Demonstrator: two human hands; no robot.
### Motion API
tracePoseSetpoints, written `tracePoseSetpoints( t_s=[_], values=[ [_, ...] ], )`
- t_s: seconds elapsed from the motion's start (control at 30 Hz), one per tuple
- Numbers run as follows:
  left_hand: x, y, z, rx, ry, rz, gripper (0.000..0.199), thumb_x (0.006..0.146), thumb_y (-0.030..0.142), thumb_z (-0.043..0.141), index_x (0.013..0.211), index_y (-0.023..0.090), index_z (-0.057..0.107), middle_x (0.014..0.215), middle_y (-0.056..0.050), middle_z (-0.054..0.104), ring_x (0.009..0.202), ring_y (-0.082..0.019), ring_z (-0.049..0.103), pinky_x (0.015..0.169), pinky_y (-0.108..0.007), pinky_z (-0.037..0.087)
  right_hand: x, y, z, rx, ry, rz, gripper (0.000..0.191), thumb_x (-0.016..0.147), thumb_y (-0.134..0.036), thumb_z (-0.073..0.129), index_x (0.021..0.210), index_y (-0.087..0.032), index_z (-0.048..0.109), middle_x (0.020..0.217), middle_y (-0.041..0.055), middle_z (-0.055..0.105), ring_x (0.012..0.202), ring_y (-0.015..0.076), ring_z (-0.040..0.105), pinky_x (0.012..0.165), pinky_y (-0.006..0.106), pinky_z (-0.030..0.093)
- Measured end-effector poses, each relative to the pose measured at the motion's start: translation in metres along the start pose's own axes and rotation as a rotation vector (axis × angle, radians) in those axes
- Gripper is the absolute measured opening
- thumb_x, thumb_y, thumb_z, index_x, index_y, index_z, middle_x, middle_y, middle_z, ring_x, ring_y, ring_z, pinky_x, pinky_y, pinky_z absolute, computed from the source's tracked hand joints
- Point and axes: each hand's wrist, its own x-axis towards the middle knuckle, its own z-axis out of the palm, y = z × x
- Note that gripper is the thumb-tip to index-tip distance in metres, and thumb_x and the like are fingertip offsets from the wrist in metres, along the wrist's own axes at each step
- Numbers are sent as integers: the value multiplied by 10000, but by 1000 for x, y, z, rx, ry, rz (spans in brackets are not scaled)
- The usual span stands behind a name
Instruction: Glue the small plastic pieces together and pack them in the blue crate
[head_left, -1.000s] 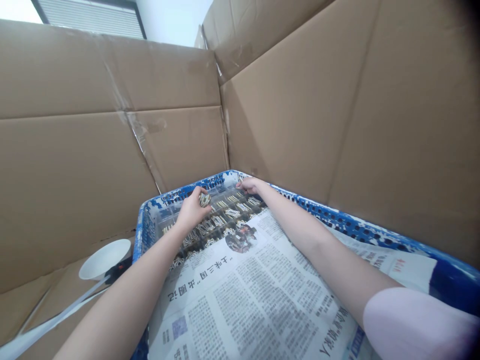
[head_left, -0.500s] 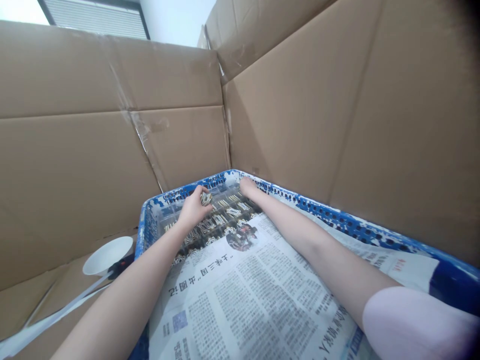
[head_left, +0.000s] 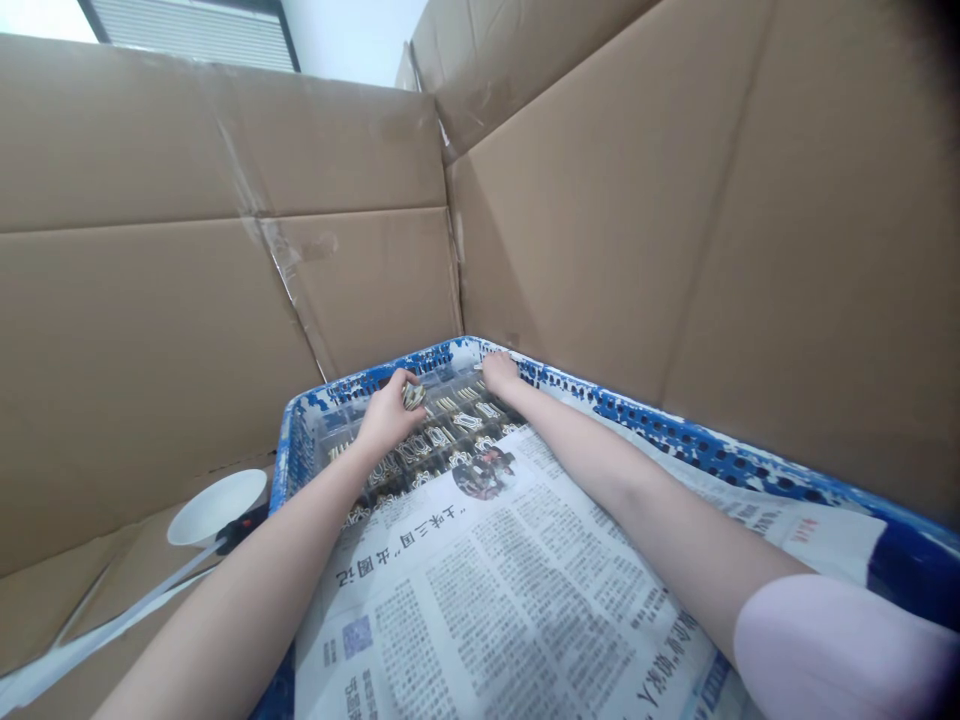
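My left hand (head_left: 384, 418) is closed around a small stack of flat, gold-and-dark metal-looking pieces (head_left: 413, 397), held over the left part of a clear divided tray (head_left: 352, 414). Rows of similar small gold-edged pieces (head_left: 466, 422) fill many of the tray's compartments. At the tray's far right corner, my right hand (head_left: 499, 372) is bent down with its fingers curled. Whatever its fingertips hold or touch is hidden or too small to make out. A newspaper sheet (head_left: 480, 590) covers the near part of the tray.
A blue and white perforated plastic basket (head_left: 720, 462) surrounds the tray. Tall cardboard walls (head_left: 600, 230) rise close behind it and along its right side. Outside the basket on the left sits a white round dish-like object (head_left: 217, 508), with a pale strip (head_left: 127, 625) beside it.
My right hand has shifted slightly to the right at the tray's far corner. My left hand keeps its stack in nearly the same place.
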Motion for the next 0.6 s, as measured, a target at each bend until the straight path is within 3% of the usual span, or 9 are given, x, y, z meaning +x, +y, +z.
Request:
tracePoseSetpoints(
  t_s=[0.33,0.6],
  values=[
    [0,-1,0,-29,15,27,337,623,216,534,952,214,458,723,13,558,581,-121,469,556,-220,320,5,2,10,-73,-45,8,299,829,-300,471,1077,-137,506,1111,93,501,969,173,505,822,377,424],
    [-2,5,-2,0,-6,7,347,625,209,528,966,206,469,687,19,530,567,-120,444,529,-221,296,6,1,10,73,-116,7,305,832,-302,467,1088,-140,498,1118,94,496,963,171,507,816,374,429]
  ],
)
